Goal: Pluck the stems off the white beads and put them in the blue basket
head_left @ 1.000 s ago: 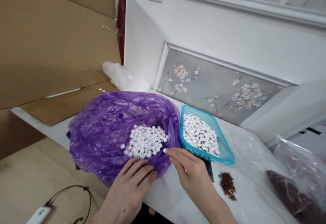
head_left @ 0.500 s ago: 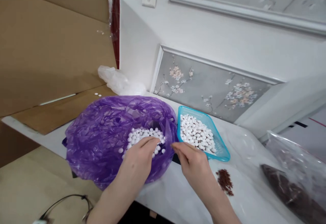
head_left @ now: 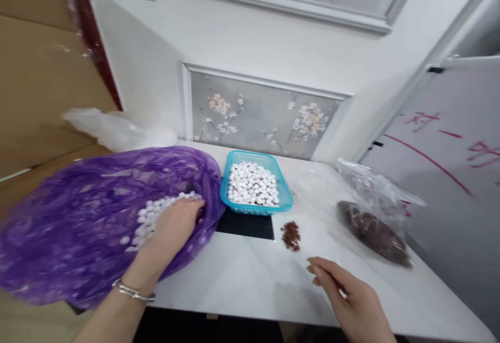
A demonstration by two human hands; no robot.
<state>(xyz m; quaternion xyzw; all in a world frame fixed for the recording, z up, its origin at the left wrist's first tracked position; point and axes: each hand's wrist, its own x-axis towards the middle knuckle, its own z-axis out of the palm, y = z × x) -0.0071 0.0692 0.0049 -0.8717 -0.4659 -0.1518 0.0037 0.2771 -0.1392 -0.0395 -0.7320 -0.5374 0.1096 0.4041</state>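
Observation:
A crumpled purple plastic bag [head_left: 70,218] lies open on the left of the white table [head_left: 242,275], with a heap of small white beads [head_left: 150,218] inside. My left hand [head_left: 175,223] reaches into the bag and rests on the beads, fingers curled down among them; whether it holds any is hidden. A silver bracelet [head_left: 133,291] sits on that wrist. My right hand [head_left: 347,296] hovers over the table's near right, fingers loosely apart and holding nothing. A turquoise basket [head_left: 254,207] full of white beads stands just right of the bag.
A small pile of dark red bits [head_left: 291,235] lies in front of the basket. A clear bag of dark red material [head_left: 371,223] sits at the right. A black mat [head_left: 246,224] shows under the basket. Clear plastic [head_left: 117,129] and cardboard [head_left: 39,88] lie at the left rear.
The view has swung right. My left hand has pushed deeper into the bag onto the beads. My right hand has left the bag's edge and drawn back to the near right.

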